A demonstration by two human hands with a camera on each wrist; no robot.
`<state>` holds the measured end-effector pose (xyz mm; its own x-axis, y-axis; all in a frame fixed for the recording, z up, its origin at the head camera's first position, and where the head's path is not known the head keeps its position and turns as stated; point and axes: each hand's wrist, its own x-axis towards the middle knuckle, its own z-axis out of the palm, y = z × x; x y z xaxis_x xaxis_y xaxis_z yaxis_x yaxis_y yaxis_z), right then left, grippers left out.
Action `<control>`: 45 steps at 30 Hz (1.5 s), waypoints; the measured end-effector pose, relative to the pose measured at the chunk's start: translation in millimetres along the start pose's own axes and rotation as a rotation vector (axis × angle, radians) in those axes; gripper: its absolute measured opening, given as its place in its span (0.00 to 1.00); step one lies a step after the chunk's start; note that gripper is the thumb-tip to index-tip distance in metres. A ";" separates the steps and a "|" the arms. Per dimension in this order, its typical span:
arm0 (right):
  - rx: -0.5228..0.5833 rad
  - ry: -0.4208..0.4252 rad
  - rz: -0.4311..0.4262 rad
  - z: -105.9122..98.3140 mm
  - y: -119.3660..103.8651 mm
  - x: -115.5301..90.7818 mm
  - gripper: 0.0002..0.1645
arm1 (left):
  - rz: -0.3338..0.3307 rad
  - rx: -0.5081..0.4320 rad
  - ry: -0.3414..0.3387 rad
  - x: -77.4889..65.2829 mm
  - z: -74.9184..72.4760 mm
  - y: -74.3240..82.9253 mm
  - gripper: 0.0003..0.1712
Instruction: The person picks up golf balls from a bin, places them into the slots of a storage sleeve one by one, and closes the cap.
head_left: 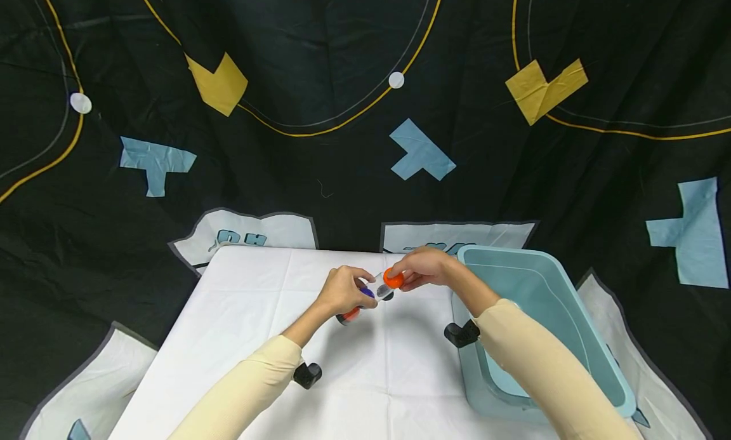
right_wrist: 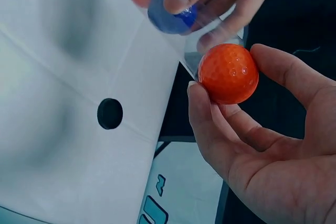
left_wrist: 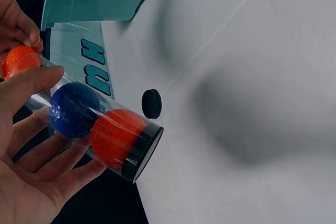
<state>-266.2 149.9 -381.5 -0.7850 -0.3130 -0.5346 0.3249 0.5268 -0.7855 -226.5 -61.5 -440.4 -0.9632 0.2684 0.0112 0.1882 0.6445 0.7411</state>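
My left hand (head_left: 342,290) grips a clear plastic tube (head_left: 379,286) held tilted above the white table. Inside it, a blue golf ball (left_wrist: 75,109) lies against an orange-red ball (left_wrist: 116,137), which sits by the tube's black-capped end (left_wrist: 149,153). With thumb and fingertips, my right hand (head_left: 424,266) pinches an orange golf ball (right_wrist: 229,74) at the tube's other, uncapped end. From these views I cannot tell whether that ball is partly inside the rim. A loose black cap (right_wrist: 110,114) lies on the table below the tube.
A light teal plastic bin (head_left: 516,256) stands at the table's right side, under my right forearm. The white-covered table (head_left: 240,313) spreads to the left and front. Behind it hangs a black cloth (head_left: 320,192) with tape shapes and yellow lines.
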 end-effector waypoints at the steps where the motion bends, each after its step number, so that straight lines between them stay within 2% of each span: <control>1: 0.003 -0.004 -0.001 1.1 0.1 0.8 0.22 | 0.004 0.001 0.001 0.1 -0.1 0.0 0.24; 17: 0.022 -0.027 -0.027 9.9 3.9 5.5 0.18 | -0.012 0.005 0.008 -1.0 -1.4 0.2 0.23; 28: 0.049 -0.021 0.018 12.5 5.1 8.8 0.20 | -0.020 -0.009 0.010 -3.2 -2.7 -5.3 0.24; 37: 0.041 0.045 0.042 14.0 7.5 15.7 0.21 | -0.052 0.001 0.046 -8.9 -11.6 -18.9 0.24; 45: 0.090 0.136 0.027 19.4 28.4 31.9 0.25 | -0.065 -0.012 0.075 -16.2 -19.0 -30.7 0.23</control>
<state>-271.8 139.5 -426.9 -0.8378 -0.1863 -0.5133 0.3880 0.4583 -0.7996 -220.3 -99.2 -450.6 -0.9851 0.1717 0.0132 0.1234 0.6501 0.7498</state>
